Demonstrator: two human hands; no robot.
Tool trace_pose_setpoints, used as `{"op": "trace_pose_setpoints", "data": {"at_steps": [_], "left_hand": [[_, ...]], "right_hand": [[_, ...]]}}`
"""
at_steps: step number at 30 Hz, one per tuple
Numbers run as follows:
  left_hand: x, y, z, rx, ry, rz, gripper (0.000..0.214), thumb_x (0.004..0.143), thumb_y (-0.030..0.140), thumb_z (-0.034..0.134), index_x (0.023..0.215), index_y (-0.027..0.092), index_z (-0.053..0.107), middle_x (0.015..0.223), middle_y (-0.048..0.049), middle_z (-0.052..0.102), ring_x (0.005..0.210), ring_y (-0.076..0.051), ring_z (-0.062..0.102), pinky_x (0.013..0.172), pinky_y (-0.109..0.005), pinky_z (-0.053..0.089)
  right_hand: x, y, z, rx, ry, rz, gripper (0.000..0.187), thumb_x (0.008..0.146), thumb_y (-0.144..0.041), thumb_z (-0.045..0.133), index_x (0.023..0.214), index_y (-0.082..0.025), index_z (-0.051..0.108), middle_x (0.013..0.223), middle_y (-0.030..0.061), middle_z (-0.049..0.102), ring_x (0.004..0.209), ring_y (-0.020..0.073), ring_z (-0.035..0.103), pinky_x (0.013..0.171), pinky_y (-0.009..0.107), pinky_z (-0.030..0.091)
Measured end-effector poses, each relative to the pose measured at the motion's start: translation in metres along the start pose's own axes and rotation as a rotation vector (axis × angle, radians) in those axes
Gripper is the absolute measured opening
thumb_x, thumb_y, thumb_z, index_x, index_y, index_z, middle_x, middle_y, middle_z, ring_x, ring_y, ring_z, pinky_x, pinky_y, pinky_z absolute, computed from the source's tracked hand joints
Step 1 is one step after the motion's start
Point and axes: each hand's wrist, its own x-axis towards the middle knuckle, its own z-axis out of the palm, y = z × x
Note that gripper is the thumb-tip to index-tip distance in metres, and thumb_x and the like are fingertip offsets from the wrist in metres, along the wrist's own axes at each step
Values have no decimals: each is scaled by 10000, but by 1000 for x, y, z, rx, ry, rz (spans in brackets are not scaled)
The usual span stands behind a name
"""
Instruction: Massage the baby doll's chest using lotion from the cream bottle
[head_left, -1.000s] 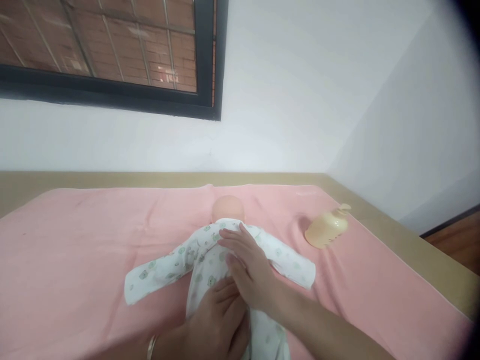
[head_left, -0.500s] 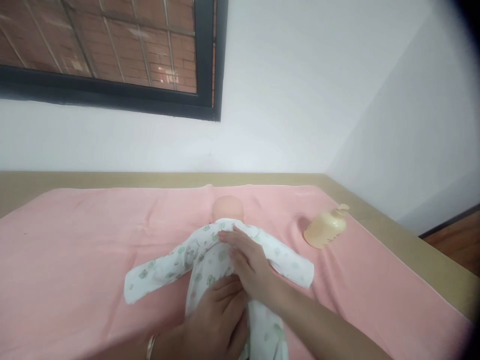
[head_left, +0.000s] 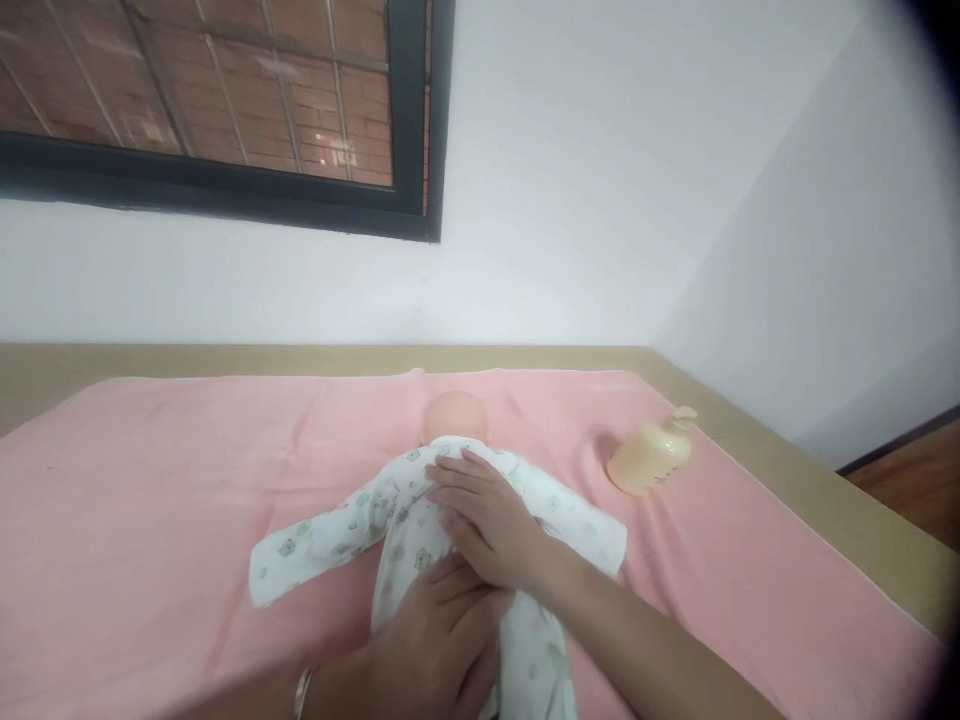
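Observation:
A baby doll in a white sleeper with small green prints lies on a pink blanket, its sleeved arms spread to both sides. Whether it lies face up or face down I cannot tell. My right hand rests flat on the upper part of its body, just below the head, fingers stretched to the left. Lower down, my left hand lies over the middle of the sleeper, fingers extended and their tips partly hidden by my right hand. A bracelet circles my left wrist. Neither hand grips anything.
The pink blanket covers most of a tan surface against a white wall. To the right of the doll, a pale yellow pump bottle leans on the blanket. A dark-framed window is above, at the left.
My right hand has turned flatter onto the doll, its fingertips shifting slightly left. My left hand has stayed nearly in place. The doll and bottle look unmoved.

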Motion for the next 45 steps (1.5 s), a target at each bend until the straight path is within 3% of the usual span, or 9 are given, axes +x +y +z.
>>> {"op": "trace_pose_setpoints", "data": {"at_steps": [11, 18, 23, 27, 32, 35, 38, 41, 45], "left_hand": [[1, -2, -4, -28, -17, 76, 325, 839, 144, 399, 1134, 149, 535, 914, -85, 673, 868, -194, 633, 853, -365, 523], [0, -4, -3, -17, -25, 56, 311, 837, 137, 409, 1115, 151, 547, 912, -86, 677, 897, -198, 632, 847, -367, 527], [0, 9, -13, 98, -72, 2, 402, 818, 84, 422, 1207, 161, 493, 1089, -93, 648, 1089, -188, 560, 928, -326, 480], [-12, 1, 0, 321, 57, -216, 412, 837, 149, 424, 1237, 236, 476, 1238, -59, 572, 1189, -197, 482, 986, -348, 427], [-1, -45, 11, 642, 296, -527, 471, 888, 366, 342, 1285, 130, 428, 1299, -187, 482, 1198, -333, 433, 930, -526, 373], [27, -58, -7, 669, 1, -778, 464, 891, 455, 306, 1006, 127, 612, 1017, -155, 625, 990, -303, 551, 863, -473, 388], [52, -63, -25, 613, -161, -931, 552, 894, 502, 241, 852, 140, 656, 882, -139, 651, 863, -269, 586, 782, -409, 400], [60, -71, -29, 542, -204, -1044, 639, 884, 561, 189, 805, 155, 677, 868, -143, 670, 833, -260, 605, 743, -372, 392], [51, -80, -19, 539, -101, -1077, 656, 891, 561, 175, 813, 148, 678, 840, -139, 677, 776, -235, 612, 724, -343, 379]], "right_hand": [[1, -14, -12, -221, -120, 193, 294, 896, -228, 413, 1132, -229, 586, 1409, 59, 392, 1328, 266, 277, 1054, 500, 275], [3, -4, -14, -122, -188, 81, 325, 900, -286, 432, 1198, -318, 558, 1432, -22, 368, 1355, 246, 224, 1090, 512, 188], [2, 16, 1, -51, -42, 19, 316, 865, -234, 467, 1144, -282, 608, 1353, 1, 479, 1316, 217, 315, 1087, 456, 200], [7, 27, 4, 98, 123, 22, 266, 866, -192, 440, 991, -221, 673, 1148, 38, 634, 1145, 174, 512, 1005, 348, 340], [16, 30, -20, 104, -26, 333, 367, 913, -281, 327, 835, -178, 671, 845, 40, 682, 790, 148, 619, 706, 241, 444], [18, 21, -27, -144, -85, 635, 461, 909, -412, 303, 850, -128, 661, 838, 116, 670, 748, 198, 615, 640, 271, 424], [23, 12, -24, -276, -193, 744, 641, 900, -549, 213, 929, -93, 663, 943, 202, 653, 832, 267, 623, 693, 340, 432], [31, 18, -18, -202, -270, 799, 765, 887, -610, 109, 981, -98, 669, 1018, 217, 644, 909, 286, 623, 755, 371, 435], [35, 48, -10, -3, -304, 812, 763, 859, -663, 175, 1061, -105, 654, 1090, 190, 636, 1009, 271, 602, 809, 340, 431]]}}
